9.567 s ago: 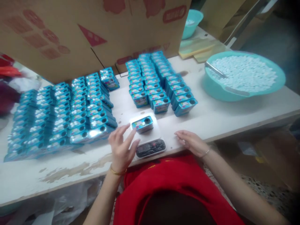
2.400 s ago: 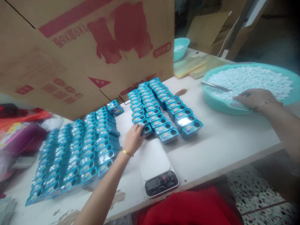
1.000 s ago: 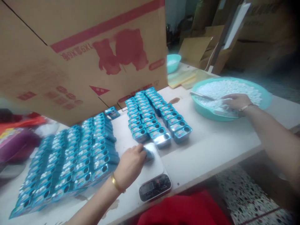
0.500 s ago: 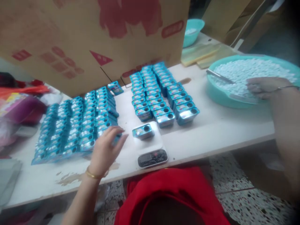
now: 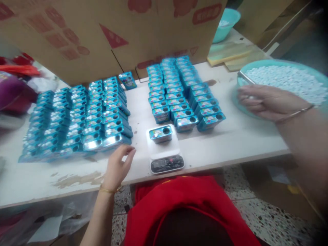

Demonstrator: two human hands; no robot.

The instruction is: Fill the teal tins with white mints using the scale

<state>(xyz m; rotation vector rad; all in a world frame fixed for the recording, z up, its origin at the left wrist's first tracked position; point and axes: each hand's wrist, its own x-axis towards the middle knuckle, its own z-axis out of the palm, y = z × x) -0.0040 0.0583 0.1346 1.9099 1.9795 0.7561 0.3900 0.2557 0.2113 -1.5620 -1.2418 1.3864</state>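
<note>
A small blue tin (image 5: pixel 161 134) with a dark round opening lies on a white digital scale (image 5: pixel 164 150). My left hand (image 5: pixel 121 164) hovers left of the scale near the table's front, fingers apart and slightly curled, nothing in them. Over the near left rim of a turquoise basin (image 5: pixel 271 63) full of small white pieces (image 5: pixel 289 80), my right hand (image 5: pixel 258 99) has its fingers curled around a few white pieces. Rows of tins with white pieces on top (image 5: pixel 74 119) stand at the left. More rows of tins (image 5: pixel 174 92) stand behind the scale.
A large cardboard box (image 5: pixel 84 41) stands behind the tins. One tin (image 5: pixel 127 80) leans apart from the rows. A smaller turquoise bowl (image 5: pixel 227 25) and yellowish sheets (image 5: pixel 228 56) are at the back right. Red and purple bags (image 5: pixel 17 90) lie at the far left.
My right hand has come out of the white pieces and moved left to the basin's rim. My left hand stays near the scale with its fingers closer together. The view has shifted.
</note>
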